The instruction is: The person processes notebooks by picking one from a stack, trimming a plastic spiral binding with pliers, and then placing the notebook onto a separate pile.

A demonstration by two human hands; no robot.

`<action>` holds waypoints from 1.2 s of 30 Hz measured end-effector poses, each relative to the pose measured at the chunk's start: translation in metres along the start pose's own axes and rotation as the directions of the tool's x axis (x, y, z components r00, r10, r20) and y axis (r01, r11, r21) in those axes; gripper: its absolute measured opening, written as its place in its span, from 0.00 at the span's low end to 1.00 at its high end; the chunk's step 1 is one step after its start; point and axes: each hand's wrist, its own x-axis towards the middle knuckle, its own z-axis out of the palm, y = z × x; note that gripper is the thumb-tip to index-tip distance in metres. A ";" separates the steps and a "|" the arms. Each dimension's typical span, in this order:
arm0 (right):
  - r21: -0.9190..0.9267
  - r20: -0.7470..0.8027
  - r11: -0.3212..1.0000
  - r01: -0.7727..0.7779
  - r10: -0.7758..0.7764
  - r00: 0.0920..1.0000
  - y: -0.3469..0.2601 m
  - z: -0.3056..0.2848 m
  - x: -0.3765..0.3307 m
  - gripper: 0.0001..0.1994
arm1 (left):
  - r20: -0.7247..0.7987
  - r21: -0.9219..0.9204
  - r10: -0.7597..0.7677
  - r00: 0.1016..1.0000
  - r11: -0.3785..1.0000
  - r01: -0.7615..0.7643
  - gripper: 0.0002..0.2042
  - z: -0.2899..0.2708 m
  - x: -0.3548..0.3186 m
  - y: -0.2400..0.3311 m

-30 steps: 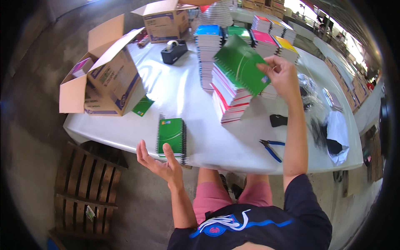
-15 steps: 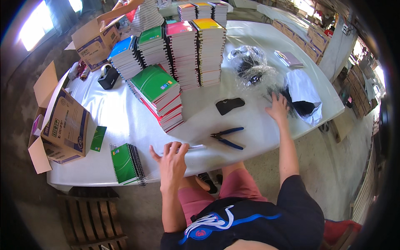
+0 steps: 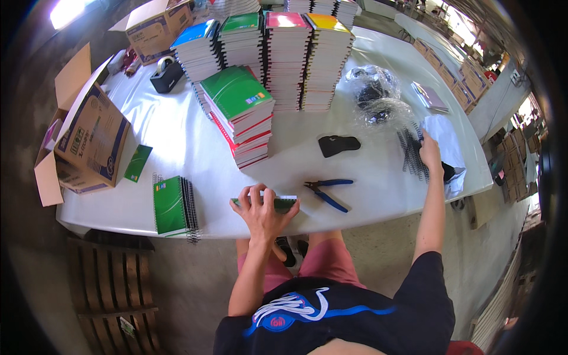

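At the table's near edge my left hand [image 3: 260, 212] is closed on a small green-covered notebook [image 3: 285, 203], held up on edge with its pages upward. Reaching far to the right, my right hand [image 3: 431, 152] has its fingers pressed together at the end of a dark spiral binding coil [image 3: 418, 131]. More binding coils [image 3: 412, 158] lie in a loose bunch beside that hand. Blue-handled cutting pliers [image 3: 329, 193] rest, handles spread, between my hands. To the left sit green notebooks [image 3: 170, 207] with dark spirals sticking out past their edge.
Tall stacks of spiral notebooks [image 3: 285, 68] and a shorter green-topped stack [image 3: 236, 92] stand behind. An open carton [image 3: 92, 139], a tape dispenser [image 3: 166, 76] and a green card [image 3: 138, 163] are left. A black pad [image 3: 338, 145], clear plastic [image 3: 376, 97] and a white bag [image 3: 444, 139] lie right.
My left hand has shifted right and tipped the notebook so its green cover shows. My right hand has moved right across the coils, its spread fingers now drawn together. The view has shifted.
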 end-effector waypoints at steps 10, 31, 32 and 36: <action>0.700 0.176 0.657 0.280 -0.539 0.824 -0.153 -0.031 -0.084 0.24 | -0.003 -0.062 -0.011 1.000 0.998 0.010 0.21 -0.001 0.005 -0.004; 0.870 0.479 0.456 -0.187 -0.691 0.541 -0.248 0.000 -0.155 0.07 | 0.025 -0.054 0.018 1.000 0.998 -0.017 0.21 -0.007 0.004 -0.007; 0.859 0.487 0.490 -0.150 -0.692 0.533 -0.251 -0.002 -0.155 0.08 | 0.026 -0.048 0.020 0.999 0.999 -0.019 0.21 -0.008 0.004 -0.007; 0.917 0.166 0.345 0.203 -0.789 0.591 -0.250 0.001 -0.158 0.11 | 0.081 -0.067 0.019 0.997 0.998 -0.013 0.21 -0.012 0.007 -0.007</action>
